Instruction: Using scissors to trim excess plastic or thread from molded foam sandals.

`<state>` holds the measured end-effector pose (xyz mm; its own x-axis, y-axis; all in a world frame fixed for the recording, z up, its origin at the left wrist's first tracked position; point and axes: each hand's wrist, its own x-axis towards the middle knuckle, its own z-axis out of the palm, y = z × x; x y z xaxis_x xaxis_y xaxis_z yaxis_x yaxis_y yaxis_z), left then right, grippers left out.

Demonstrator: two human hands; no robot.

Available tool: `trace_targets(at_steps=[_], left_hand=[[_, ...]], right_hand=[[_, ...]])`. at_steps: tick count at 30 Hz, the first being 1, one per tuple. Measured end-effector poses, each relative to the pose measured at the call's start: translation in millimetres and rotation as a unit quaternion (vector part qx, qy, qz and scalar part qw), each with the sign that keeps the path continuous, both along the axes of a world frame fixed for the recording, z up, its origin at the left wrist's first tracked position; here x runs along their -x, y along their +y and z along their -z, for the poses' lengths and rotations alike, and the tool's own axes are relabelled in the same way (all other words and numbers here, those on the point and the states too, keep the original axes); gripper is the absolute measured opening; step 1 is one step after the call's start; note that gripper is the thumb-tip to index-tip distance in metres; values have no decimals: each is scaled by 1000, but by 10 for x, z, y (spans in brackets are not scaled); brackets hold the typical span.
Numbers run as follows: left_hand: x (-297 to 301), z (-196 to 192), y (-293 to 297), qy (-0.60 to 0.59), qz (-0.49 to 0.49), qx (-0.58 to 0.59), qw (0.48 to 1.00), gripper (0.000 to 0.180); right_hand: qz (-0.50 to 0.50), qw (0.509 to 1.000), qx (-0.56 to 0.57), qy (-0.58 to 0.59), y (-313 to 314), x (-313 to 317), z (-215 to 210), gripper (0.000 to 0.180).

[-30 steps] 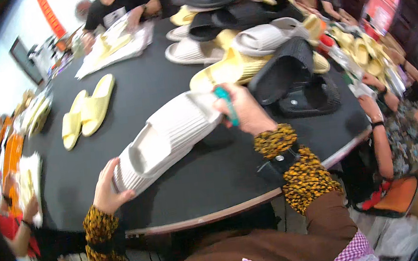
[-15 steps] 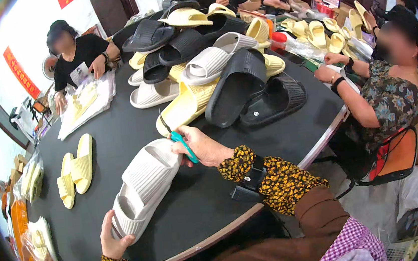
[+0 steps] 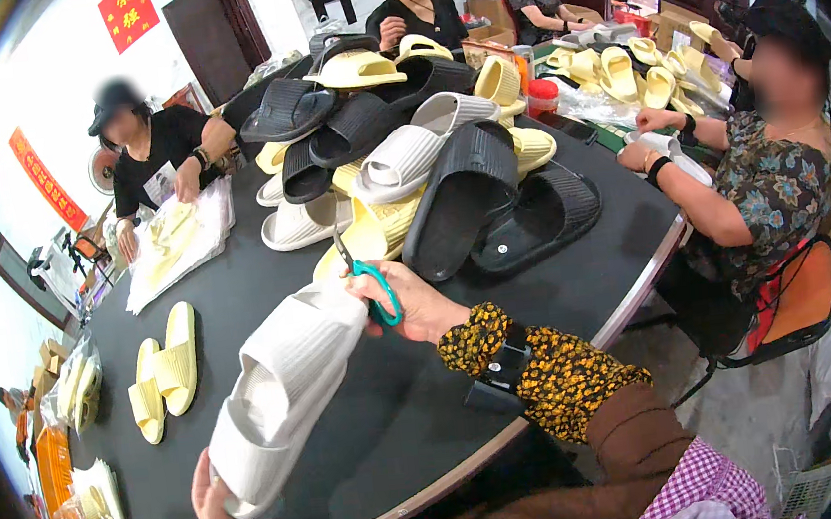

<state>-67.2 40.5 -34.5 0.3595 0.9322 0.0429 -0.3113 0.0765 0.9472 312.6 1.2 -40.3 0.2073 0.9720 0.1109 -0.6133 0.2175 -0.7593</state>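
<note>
A: Since half a second ago the view has swung left and the scissors [image 3: 370,282] moved in; blades now sit at the toe end of the white slide [image 3: 283,392], so trimming looks underway, my guess.

B: Hands?

A: Right hand [image 3: 420,304] clamped on the teal scissor handles, fingers through the loops. Left hand [image 3: 216,499] closed around the slide's heel end, down at the table's [image 3: 402,431] near edge. Hands well apart, slide spanning between them.

B: Slide on the table?

A: Lifted or resting, can't tell; it runs diagonally from near edge toward the centre pile [image 3: 406,160] of black, white and yellow slides.

B: Anything else?

A: Yellow pair [image 3: 164,369] by the left edge. Other people working round the far and right edges.
</note>
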Motion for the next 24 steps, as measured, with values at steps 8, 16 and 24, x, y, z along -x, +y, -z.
trace_targets(at_steps=[8,16,24], left_hand=[[-4,-473,337,-16,12,-73,997,61],[-1224,-1017,716,-3,113,-100,989,57],[-3152,-1101,1074,-2,145,-85,986,42]], right_hand=[[6,999,48,2,20,-65,184,29],[-42,990,85,-103,83,69,253,36],[-26,988,96,-119,88,92,282,40]])
